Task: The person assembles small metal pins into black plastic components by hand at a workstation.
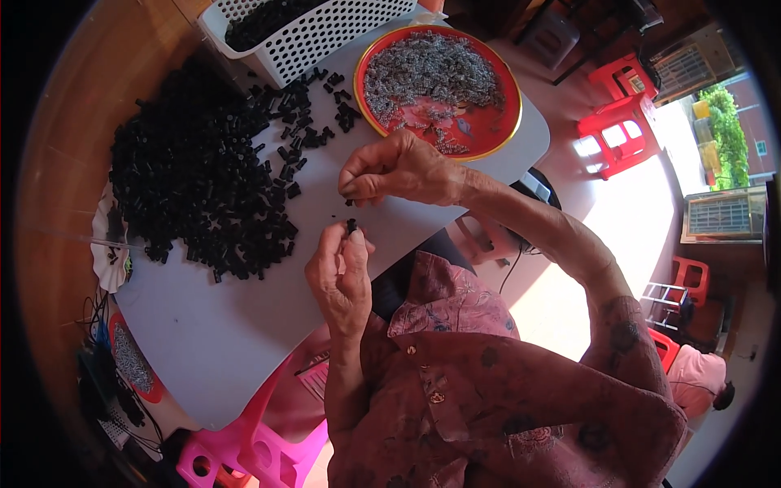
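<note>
My left hand is closed, pinching a small black cylindrical part upright between thumb and fingers near the table's front edge. Just above it, my right hand is closed too, with its fingertips pressed together on a tiny dark piece whose kind is too small to tell. A short gap separates the two pieces. A big heap of similar black parts spreads over the grey table to the left. Beyond my right hand sits a red round tray with a gold rim, holding many small silvery metal springs.
A white perforated basket with black parts stands at the back. A pink stool is by the table's near side, red chairs are at the right. Another red tray lies at far left. A person in pink is at lower right.
</note>
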Demonstrator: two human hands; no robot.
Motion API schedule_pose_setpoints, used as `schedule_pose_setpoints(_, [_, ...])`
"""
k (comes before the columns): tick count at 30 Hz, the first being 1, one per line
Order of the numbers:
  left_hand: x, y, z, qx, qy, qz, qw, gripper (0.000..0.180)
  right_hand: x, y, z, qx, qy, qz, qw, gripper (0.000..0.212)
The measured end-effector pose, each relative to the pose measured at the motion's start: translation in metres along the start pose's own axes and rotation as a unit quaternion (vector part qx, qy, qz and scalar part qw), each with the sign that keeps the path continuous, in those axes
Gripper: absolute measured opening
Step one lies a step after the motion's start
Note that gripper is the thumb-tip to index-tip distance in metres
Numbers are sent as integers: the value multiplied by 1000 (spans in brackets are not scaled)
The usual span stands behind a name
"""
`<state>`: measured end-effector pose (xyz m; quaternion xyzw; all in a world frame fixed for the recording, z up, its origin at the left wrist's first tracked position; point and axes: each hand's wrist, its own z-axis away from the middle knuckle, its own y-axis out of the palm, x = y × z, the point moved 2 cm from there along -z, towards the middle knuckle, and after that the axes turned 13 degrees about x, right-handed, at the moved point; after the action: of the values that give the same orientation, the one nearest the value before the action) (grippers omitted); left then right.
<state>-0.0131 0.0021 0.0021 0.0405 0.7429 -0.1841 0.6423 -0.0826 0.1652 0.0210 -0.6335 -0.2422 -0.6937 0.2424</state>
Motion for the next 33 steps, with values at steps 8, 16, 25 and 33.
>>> schedule_pose_setpoints(8, [0,1,-1,10,-10,-30,999,16,0,4,5,56,-10,-9,998,17])
schedule_pose_setpoints(16, [-1,2,0,7,-5,-54,999,15,-8,7,5,64,-35,17,997,16])
schedule_pose_setpoints(25, [0,1,-1,2,2,-69,998,15,-16,13,8,13,-67,-55,996,14])
schedule_pose_setpoints(33, [-3,2,-2,0,-4,-103,995,18,-12,12,9,1,-59,35,998,11])
